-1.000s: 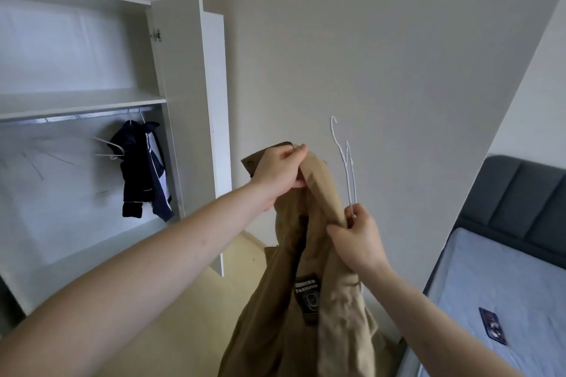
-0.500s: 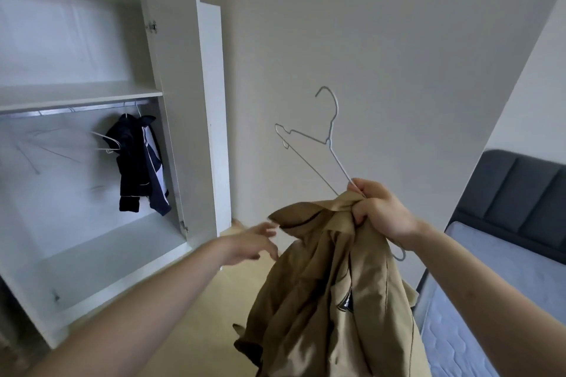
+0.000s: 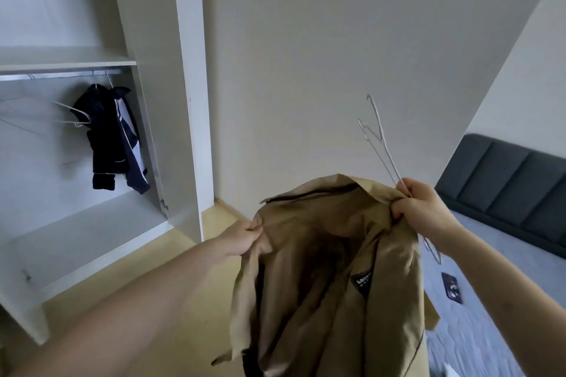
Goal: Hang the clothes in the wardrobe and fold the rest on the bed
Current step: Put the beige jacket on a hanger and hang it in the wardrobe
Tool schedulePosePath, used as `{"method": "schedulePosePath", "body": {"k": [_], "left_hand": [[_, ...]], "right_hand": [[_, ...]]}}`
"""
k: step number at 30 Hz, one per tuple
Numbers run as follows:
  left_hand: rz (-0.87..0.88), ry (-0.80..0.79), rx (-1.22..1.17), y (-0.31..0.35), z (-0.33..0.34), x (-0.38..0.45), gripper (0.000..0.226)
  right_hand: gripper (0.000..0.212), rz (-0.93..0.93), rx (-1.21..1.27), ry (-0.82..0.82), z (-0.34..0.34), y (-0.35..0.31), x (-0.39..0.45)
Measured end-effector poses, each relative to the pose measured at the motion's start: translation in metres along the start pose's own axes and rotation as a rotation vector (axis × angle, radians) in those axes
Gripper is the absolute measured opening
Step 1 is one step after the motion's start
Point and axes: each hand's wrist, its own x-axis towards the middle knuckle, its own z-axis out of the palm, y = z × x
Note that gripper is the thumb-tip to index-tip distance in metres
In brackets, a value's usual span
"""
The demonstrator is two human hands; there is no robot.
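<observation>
The left hand point(image 3: 242, 239) pinched the tan jacket's point(image 3: 330, 285) collar edge; the right hand point(image 3: 424, 208) gripped the opposite edge together with 1 wire hanger point(image 3: 381, 144).

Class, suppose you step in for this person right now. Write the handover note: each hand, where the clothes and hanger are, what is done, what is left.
Left hand pinches the left collar edge of the tan coat.
Right hand grips the coat's other collar edge together with a wire hanger, which is not yet inside the coat.
Done: a dark jacket hangs on the rail of the open wardrobe.
Left: put the hanger into the coat, hang it on the rail. The bed shows no clothes in this view.
</observation>
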Motion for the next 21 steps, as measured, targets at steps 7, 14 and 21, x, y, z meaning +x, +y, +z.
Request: {"method": "schedulePosePath", "body": {"k": [7, 14, 21], "left_hand": [[0.384, 0.098, -0.044, 0.122, -0.043, -0.026, 0.046], [0.63, -0.123, 0.223, 0.192, -0.053, -0.053, 0.046], [0.671, 0.011, 0.298, 0.181, -0.079, -0.055, 0.054]], "right_hand": [[0.027, 0.199, -0.318, 0.086, -0.005, 0.054, -0.006], [0.055, -0.035, -0.03, 0.04, 0.06, 0.025, -0.015], [0.028, -0.013, 0.278, 0.057, 0.073, -0.014, 0.0]]}}
